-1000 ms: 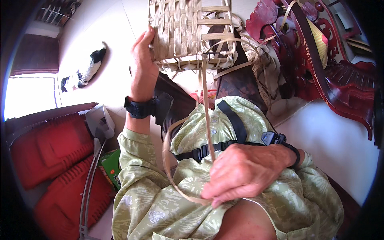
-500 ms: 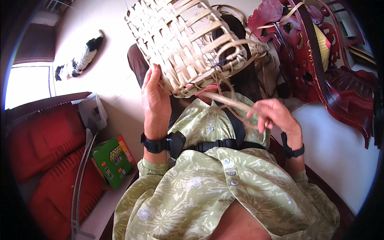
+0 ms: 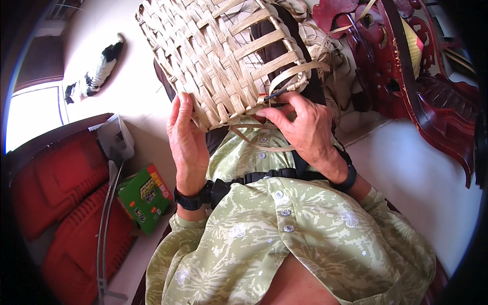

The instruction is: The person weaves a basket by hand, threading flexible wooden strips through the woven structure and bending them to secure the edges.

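Note:
A pale woven panel [image 3: 211, 63], made of flat crossing strips like basketwork, lies tilted over my lap with a thick bound rim. My left hand [image 3: 187, 137] is closed on its near left corner, with thumb and fingers on the rim. At the near right edge my right hand [image 3: 307, 124] pinches a loose weaving strip against the rim; its fingertips are partly hidden. A loop of strip [image 3: 254, 145] hangs below the edge, in front of my shirt. A short dark, thin piece [image 3: 276, 94] shows beside my right fingers; its kind is unclear.
More loose strips [image 3: 320, 51] lie in a bundle beyond the panel. Carved dark red wooden furniture [image 3: 401, 76] stands at right. On the left are a red seat [image 3: 56, 178], a green box [image 3: 145, 198] and a grey metal stand [image 3: 105, 229]. A black-and-white animal [image 3: 96, 71] lies on the floor.
My right hand has moved left and up, from pulling a strip out at the right to the panel's near rim. The panel and my left hand have shifted slightly left.

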`<state>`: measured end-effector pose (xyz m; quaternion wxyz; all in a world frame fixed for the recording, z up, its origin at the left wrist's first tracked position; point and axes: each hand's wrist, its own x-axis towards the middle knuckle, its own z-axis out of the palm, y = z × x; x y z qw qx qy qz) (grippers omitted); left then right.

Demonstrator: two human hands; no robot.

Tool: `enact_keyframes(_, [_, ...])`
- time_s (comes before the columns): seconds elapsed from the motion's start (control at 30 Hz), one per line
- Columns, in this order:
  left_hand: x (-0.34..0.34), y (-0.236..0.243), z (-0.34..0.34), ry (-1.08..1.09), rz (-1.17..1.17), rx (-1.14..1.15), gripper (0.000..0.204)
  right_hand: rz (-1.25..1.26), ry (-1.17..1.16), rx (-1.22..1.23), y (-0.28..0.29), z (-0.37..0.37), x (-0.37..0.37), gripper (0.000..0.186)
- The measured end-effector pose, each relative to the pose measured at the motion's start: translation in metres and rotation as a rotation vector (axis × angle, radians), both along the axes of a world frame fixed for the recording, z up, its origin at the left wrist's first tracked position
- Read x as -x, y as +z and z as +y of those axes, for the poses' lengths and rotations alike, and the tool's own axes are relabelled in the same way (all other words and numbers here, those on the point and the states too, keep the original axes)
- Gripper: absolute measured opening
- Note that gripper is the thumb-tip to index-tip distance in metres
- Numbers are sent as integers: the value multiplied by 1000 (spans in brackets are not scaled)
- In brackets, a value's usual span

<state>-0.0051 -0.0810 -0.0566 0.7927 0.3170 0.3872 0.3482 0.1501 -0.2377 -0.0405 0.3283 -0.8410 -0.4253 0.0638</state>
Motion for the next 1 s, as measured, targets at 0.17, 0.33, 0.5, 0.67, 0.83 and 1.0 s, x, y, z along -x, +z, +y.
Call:
enact_keyframes(0.17, [4, -10, 6, -14, 121, -95, 34, 127, 3, -22, -10, -3, -1, 25])
enact_keyframes(0.33, [2, -9, 6, 67, 840, -867, 53, 124, 426, 107, -3, -27, -4, 20])
enact_keyframes(0.5, [-16, 12, 7, -12, 835, -1670, 38, 165, 476, 140, 4, -38, -7, 14])
enact_keyframes(0.67, [-42, 37, -4, -614, 603, -1837, 37, 117, 482, 175, 15, -38, -4, 10])
enact_keyframes(0.83, [-49, 34, 17, -661, 453, -1886, 27, 238, 408, 117, 22, -48, -9, 10])
enact_keyframes(1.0, [-51, 31, 37, -716, 310, -1852, 20, 386, 149, 246, 29, -80, -39, 14])
